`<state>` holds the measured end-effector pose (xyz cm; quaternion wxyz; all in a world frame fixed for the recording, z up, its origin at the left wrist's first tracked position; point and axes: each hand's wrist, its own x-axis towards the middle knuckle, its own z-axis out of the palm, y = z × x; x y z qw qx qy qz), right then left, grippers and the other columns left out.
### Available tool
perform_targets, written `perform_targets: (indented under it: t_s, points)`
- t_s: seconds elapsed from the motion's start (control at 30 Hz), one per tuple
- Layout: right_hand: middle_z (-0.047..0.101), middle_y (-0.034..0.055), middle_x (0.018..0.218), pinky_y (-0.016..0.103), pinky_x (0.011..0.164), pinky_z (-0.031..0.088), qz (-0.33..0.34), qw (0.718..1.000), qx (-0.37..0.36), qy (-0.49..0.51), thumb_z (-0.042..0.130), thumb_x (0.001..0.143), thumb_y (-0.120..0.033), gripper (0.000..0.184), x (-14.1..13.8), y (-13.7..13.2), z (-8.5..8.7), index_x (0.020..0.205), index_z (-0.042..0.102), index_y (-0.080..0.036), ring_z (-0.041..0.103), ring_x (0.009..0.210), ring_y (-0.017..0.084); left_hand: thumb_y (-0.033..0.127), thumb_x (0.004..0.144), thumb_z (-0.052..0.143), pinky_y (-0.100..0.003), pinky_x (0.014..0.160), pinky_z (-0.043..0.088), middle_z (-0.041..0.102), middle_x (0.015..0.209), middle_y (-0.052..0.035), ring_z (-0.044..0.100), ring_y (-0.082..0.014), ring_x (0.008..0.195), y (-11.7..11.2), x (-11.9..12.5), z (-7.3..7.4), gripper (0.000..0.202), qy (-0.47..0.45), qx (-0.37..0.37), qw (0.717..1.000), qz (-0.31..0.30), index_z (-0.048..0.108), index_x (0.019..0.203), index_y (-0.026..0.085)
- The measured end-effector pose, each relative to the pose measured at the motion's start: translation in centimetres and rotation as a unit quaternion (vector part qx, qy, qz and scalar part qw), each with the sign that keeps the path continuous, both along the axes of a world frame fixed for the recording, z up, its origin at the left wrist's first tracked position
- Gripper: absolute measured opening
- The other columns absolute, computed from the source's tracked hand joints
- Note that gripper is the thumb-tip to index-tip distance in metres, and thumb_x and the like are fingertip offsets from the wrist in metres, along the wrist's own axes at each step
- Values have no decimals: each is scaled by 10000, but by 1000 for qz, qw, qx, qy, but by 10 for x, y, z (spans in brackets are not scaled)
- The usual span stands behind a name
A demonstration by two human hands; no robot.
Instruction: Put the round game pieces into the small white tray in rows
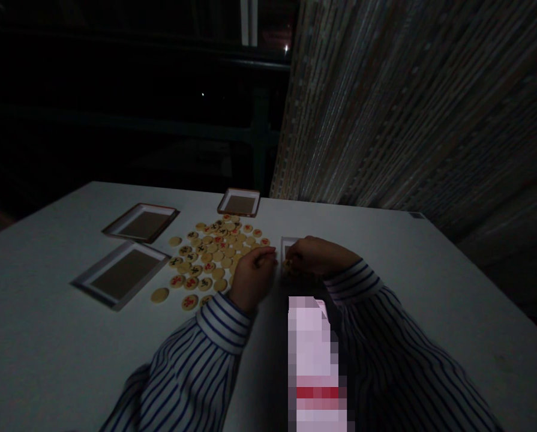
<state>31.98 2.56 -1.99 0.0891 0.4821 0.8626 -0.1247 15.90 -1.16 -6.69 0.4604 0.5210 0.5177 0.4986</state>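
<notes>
Your right hand (320, 255) bends over a mostly hidden box (288, 240) nearer the table's (430, 288) far edge, its long axis unclear. Your left hand (255, 277) curls by flat-lying discs (218, 256), their red and black characters too small to read. I can't tell whether your fingers grip anything.

discs (218, 256): smooth, wood-like | tabletop (421, 282): smooth, matt | sleeves (187, 372): matt cloth

Half-seen by us around the pile (217, 256)
Right of the pile, the right hand (324, 253) hides most of a box (290, 239); at its right edge, the left hand (254, 279) covers some; nearer us, a blurred shape (315, 360) is cut off.
</notes>
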Motion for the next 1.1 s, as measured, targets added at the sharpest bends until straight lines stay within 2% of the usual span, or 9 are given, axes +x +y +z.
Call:
perform_targets:
  t_s: [0.3,0.53,0.67,0.93,1.1]
  points:
    - [666,76,842,237,610,353,0,1000,-4,-7,433,742,-180,281,0,1,-1,904,662,-186,581,710,146,181,701,554,-266,685,487,673,779,-60,615,-153,740,0,0,1,195,18,7,1000,-6,641,861,112]
    - [672,72,849,226,611,353,-2,1000,-3,-1,446,761,-197,272,1,-1,5,923,663,-178,585,728,143,178,701,550,-268,663,492,664,690,-35,615,-152,704,-1,0,4,184,16,2,1000,0,641,851,122]
    - [673,76,892,238,634,365,-5,1000,20,-3,445,775,-217,287,4,-1,7,967,656,-191,593,770,161,192,709,547,-268,686,488,668,748,-50,614,-160,757,-1,0,1,187,39,21,999,-5,639,856,123]
    - [664,80,935,249,690,376,-48,996,80,5,430,812,-310,296,14,-6,24,986,636,-187,589,819,176,214,765,495,-314,775,474,660,945,-94,605,-179,850,-3,0,-14,263,132,91,985,-66,615,990,145]
    - [654,93,957,249,711,377,-79,989,120,27,382,845,-328,328,20,-13,29,986,630,-165,584,849,180,181,757,492,-324,795,473,642,999,-106,599,-181,868,-5,0,-13,299,158,112,975,-107,590,1037,139]
